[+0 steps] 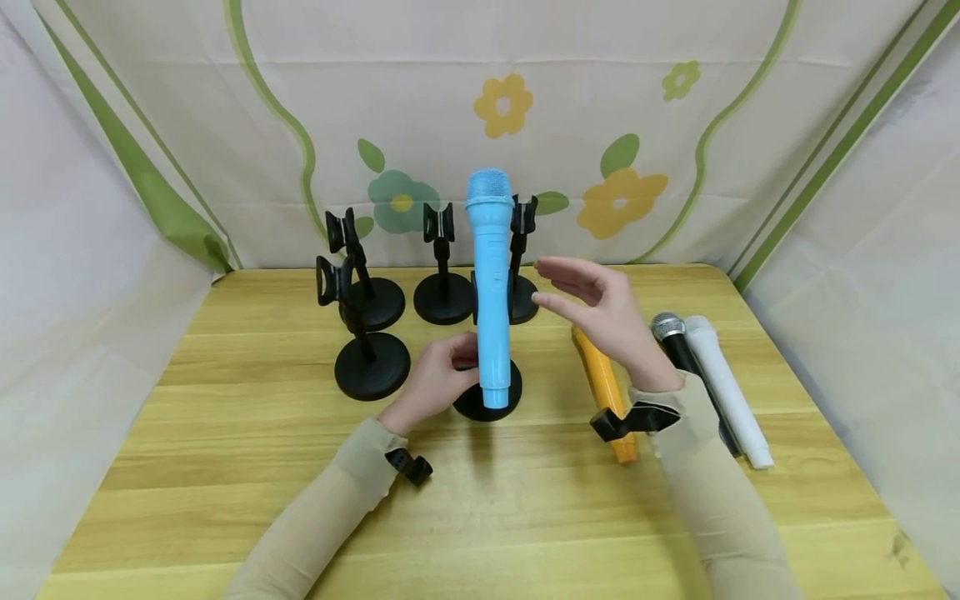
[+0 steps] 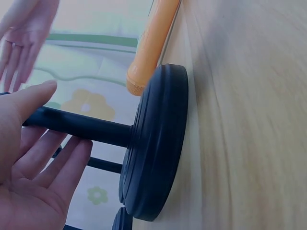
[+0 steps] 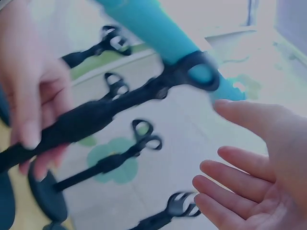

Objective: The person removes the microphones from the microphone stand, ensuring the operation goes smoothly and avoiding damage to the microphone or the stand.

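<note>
A light blue microphone [image 1: 492, 283] sits in the clip of a black microphone stand [image 2: 160, 143], its mesh head up and its tail hanging over the round base in the head view. My left hand [image 1: 435, 375] grips the stand's pole [image 2: 86, 125], thumb on one side and fingers on the other. To the right of the microphone, my right hand [image 1: 611, 321] is held up with fingers extended and nothing in it. The right wrist view shows the clip [image 3: 196, 72] around the blue body, with the right thumb near it.
Several black stands with vacant clips are at the back and left, including a front-left one [image 1: 372, 367]. An orange microphone [image 1: 600, 375] lies below my right hand. Farther right lie a black microphone [image 1: 675, 340] with a silver head and a white one [image 1: 727, 392]. A flowered curtain hangs behind.
</note>
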`<state>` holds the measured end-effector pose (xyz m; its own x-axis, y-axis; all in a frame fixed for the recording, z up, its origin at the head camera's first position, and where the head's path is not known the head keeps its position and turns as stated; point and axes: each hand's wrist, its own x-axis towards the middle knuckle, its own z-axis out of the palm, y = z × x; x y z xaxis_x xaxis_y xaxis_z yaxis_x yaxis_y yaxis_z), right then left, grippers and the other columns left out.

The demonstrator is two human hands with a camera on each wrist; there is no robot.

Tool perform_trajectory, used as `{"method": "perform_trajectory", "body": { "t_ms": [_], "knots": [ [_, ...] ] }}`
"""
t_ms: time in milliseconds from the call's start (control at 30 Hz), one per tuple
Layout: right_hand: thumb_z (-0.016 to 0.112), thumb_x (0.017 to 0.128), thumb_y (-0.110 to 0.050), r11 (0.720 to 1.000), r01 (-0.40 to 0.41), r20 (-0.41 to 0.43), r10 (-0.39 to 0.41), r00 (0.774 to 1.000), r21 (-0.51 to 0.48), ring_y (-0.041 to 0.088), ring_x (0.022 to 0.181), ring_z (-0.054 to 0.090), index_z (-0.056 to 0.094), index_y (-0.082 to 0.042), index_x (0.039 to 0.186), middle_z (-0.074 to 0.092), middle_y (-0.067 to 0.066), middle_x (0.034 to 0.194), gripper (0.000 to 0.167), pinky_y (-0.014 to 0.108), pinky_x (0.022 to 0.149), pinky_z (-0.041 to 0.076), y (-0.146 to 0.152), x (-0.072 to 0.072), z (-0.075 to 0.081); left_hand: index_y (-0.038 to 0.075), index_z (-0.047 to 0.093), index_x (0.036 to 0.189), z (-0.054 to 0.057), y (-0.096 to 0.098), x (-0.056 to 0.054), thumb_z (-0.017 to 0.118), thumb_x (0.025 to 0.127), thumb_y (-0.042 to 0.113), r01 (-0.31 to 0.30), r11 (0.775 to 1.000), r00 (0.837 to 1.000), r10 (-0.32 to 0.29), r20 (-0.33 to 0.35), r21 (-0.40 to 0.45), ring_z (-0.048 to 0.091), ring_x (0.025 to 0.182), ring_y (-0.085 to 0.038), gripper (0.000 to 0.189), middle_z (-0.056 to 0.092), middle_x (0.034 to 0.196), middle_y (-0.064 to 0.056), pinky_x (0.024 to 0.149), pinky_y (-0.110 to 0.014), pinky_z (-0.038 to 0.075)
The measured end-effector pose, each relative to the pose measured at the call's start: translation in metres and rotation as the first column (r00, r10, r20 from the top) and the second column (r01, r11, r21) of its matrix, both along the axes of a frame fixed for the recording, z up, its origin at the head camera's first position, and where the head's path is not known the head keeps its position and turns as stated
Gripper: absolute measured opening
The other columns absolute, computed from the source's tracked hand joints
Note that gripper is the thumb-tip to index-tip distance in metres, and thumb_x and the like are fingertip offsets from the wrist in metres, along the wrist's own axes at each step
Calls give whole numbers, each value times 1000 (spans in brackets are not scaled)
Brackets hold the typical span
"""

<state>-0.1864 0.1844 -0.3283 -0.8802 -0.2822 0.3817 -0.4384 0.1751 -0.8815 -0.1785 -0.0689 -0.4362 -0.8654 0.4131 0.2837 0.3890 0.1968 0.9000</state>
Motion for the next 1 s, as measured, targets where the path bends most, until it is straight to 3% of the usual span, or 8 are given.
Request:
{"method": "perform_trajectory", "body": {
  "t_ms": [133,367,600,900,1000],
  "knots": [
    [72,97,-10,997,-18,-11,17,1000,-69,29,124,60,65,-3,135,64,16,133,39,35,102,49,-8,0,14,4,73,116,1,1,-1,74,94,2,-11,1000,1000,11,14,18,71,98,-20,22,73,108,-8,86,-32,59],
    [71,99,-21,993,-71,76,79,994,-93,26,125,60,61,-8,141,64,9,135,45,37,104,49,-32,0,28,3,74,112,0,2,-3,73,94,1,-44,999,999,44,-2,-12,71,94,-16,18,74,105,-5,83,-31,59],
    [72,98,-27,998,-50,152,57,987,-49,24,117,63,60,-6,141,66,9,129,49,40,101,50,-50,-2,27,3,75,111,-1,2,-5,74,94,2,-14,1000,999,15,-31,19,72,93,-17,18,75,103,-6,83,-31,59],
    [73,96,-24,992,-29,194,53,979,-126,25,111,65,61,-6,139,68,10,124,48,40,98,52,-59,0,22,-1,75,109,0,4,-6,75,91,-2,-22,1000,999,22,-48,9,73,91,-23,18,75,102,-12,81,-31,60],
    [73,96,-20,989,-21,193,48,980,-144,26,109,66,61,-5,140,68,11,122,48,40,96,53,-60,0,22,-4,74,109,8,5,-2,75,90,-6,-24,1000,998,23,-64,-6,74,90,-25,19,75,100,-15,80,-31,60]
  ]
}}
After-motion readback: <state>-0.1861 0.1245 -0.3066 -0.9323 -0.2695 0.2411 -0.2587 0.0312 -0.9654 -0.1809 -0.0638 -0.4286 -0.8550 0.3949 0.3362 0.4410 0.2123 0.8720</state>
